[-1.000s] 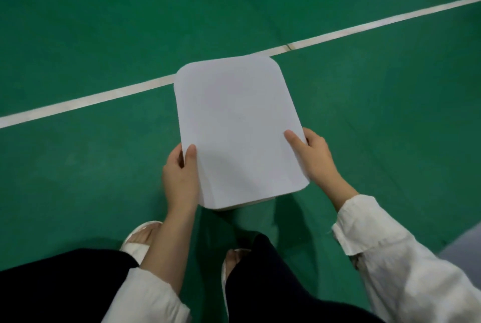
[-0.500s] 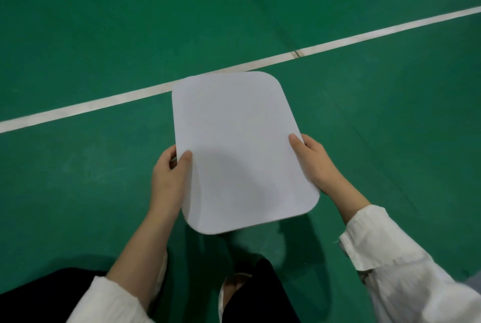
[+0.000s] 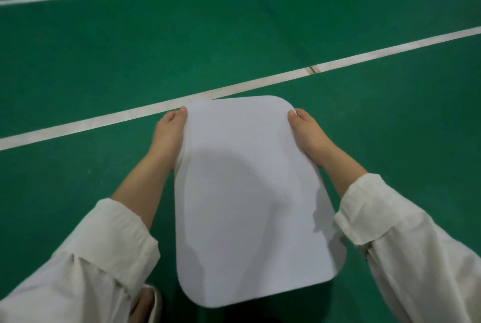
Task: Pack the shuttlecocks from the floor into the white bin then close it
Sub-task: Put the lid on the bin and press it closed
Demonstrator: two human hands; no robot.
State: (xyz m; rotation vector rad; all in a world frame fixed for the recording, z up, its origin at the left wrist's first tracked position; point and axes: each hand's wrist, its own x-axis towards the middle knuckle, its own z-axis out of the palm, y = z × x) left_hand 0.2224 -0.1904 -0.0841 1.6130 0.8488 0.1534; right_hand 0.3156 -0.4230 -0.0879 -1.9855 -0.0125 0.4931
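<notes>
A flat white lid [image 3: 250, 192] with rounded corners covers the white bin beneath it, so the bin's walls and contents are hidden. My left hand [image 3: 170, 135] grips the lid's far left edge, thumb on top. My right hand [image 3: 308, 135] grips the far right edge the same way. Both forearms run along the lid's long sides. No shuttlecocks show in this view.
Green court floor [image 3: 104, 49] surrounds the bin, crossed by white lines [image 3: 78, 124] just beyond my hands. A light shoe [image 3: 149, 302] shows at the bottom, left of the bin.
Both hands have slid from the lid's near edge to its far corners. The view has tilted down and closer, and the shuttlecocks at the top right are out of frame.
</notes>
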